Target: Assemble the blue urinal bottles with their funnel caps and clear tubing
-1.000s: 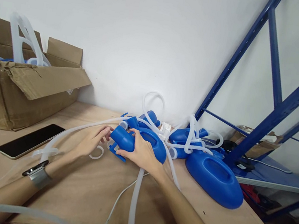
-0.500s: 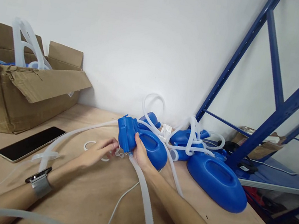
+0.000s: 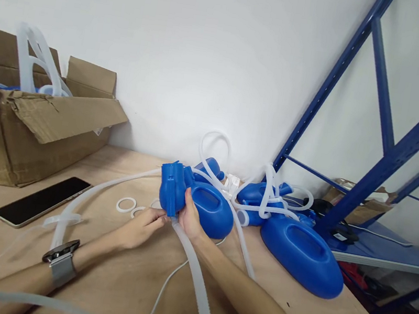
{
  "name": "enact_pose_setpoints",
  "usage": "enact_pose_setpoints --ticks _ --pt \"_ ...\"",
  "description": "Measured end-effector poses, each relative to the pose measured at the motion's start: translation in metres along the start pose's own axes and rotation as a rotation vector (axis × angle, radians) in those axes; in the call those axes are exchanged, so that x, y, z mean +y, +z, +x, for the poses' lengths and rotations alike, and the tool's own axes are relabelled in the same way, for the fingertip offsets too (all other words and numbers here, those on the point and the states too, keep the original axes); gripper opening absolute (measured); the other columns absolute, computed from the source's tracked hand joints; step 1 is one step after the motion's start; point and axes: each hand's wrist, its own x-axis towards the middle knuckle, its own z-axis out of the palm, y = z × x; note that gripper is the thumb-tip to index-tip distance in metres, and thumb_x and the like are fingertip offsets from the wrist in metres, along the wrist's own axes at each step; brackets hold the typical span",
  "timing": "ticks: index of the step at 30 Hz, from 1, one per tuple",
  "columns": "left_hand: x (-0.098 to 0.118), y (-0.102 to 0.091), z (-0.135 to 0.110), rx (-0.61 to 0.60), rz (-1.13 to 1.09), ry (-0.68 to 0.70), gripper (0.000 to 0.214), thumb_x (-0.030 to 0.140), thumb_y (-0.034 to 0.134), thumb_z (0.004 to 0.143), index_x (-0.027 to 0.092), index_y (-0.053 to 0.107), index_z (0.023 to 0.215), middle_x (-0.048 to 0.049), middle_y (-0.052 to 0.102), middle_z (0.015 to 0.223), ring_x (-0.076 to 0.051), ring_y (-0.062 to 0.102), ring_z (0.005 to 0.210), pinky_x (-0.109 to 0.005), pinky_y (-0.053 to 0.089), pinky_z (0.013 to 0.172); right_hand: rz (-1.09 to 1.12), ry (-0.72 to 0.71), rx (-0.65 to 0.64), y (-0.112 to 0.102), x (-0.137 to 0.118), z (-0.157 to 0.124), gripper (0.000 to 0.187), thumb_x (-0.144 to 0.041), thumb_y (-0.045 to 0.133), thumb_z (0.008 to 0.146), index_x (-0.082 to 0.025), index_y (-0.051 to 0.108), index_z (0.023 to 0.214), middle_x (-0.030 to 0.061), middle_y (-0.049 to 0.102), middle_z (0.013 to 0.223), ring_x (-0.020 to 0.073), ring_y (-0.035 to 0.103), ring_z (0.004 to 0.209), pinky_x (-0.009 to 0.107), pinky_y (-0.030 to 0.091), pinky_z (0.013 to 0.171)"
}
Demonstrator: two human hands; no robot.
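Observation:
A blue plastic cup-shaped fitting point(image 3: 172, 188) is held up over the table, with a translucent hose point(image 3: 197, 269) running down from its lower end. My right hand point(image 3: 190, 216) is closed around the fitting's lower right side, thumb upward, close to the hose joint. At the lower left of that joint is my left hand point(image 3: 146, 229), its fingers pinched together; whatever is between them is hidden. White rings point(image 3: 126, 205) lie on the table just beyond my left hand. Behind my right hand rests a blue bottle point(image 3: 211, 210) with a recessed handle.
To the left are a phone point(image 3: 41, 201) and an open cardboard box point(image 3: 38, 135) with blue and translucent parts. A larger blue bottle point(image 3: 301, 254) and tangled hoses point(image 3: 268, 187) lie right. Blue metal shelving point(image 3: 381, 163) stands beyond the table's right edge.
My left hand has come in from the rings to the fitting's lower end, and its fingers have closed. The fitting and my right hand have shifted slightly left.

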Motion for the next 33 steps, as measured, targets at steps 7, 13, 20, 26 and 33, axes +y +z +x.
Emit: enact_pose_setpoints --ticks 7,13,20,26,33 --pt "-0.001 0.002 -0.004 -0.042 -0.144 -0.101 0.042 0.054 0.038 0.092 0.025 0.036 0.062 0.0035 0.041 0.053 -0.015 0.040 0.052 -0.029 0.036 0.053 0.004 0.118 -0.036 0.014 -0.016 -0.005 0.066 -0.075 0.063 0.085 -0.020 0.070 0.122 0.0104 0.071 0.132 0.0289 0.061 0.133 0.040 0.058 0.100" --pt "0.001 -0.001 -0.007 -0.135 -0.142 -0.101 0.046 0.058 0.042 0.094 0.025 0.038 0.062 0.0044 0.040 0.051 -0.014 0.041 0.049 -0.030 0.038 0.054 0.010 0.254 -0.166 0.012 -0.026 -0.010 0.070 -0.075 0.042 0.096 -0.016 0.073 0.117 0.0142 0.076 0.120 0.0275 0.068 0.121 0.041 0.056 0.100" --pt "0.004 -0.005 -0.005 -0.293 -0.295 -0.145 0.048 0.064 0.046 0.089 0.024 0.037 0.063 0.0052 0.038 0.057 -0.013 0.042 0.051 -0.029 0.041 0.054 0.013 0.280 -0.201 0.012 -0.025 -0.014 0.066 -0.071 0.040 0.100 -0.017 0.073 0.116 0.0113 0.078 0.110 0.0242 0.073 0.108 0.037 0.057 0.096" --pt "0.005 -0.005 -0.010 -0.263 -0.103 -0.111 0.041 0.055 0.045 0.091 0.024 0.040 0.065 0.0034 0.045 0.055 -0.015 0.043 0.053 -0.029 0.038 0.056 -0.070 0.241 -0.150 0.013 -0.014 -0.005 0.074 -0.081 0.052 0.088 -0.017 0.066 0.124 0.0120 0.078 0.104 0.0295 0.075 0.102 0.041 0.062 0.080" --pt "0.013 -0.001 -0.011 -0.320 -0.132 -0.030 0.039 0.045 0.041 0.094 0.024 0.040 0.062 0.0024 0.044 0.057 -0.015 0.044 0.054 -0.029 0.039 0.058 -0.149 0.018 -0.104 0.019 -0.023 -0.009 0.073 -0.078 0.065 0.082 -0.024 0.064 0.131 0.0069 0.069 0.134 0.0251 0.061 0.131 0.038 0.052 0.107"
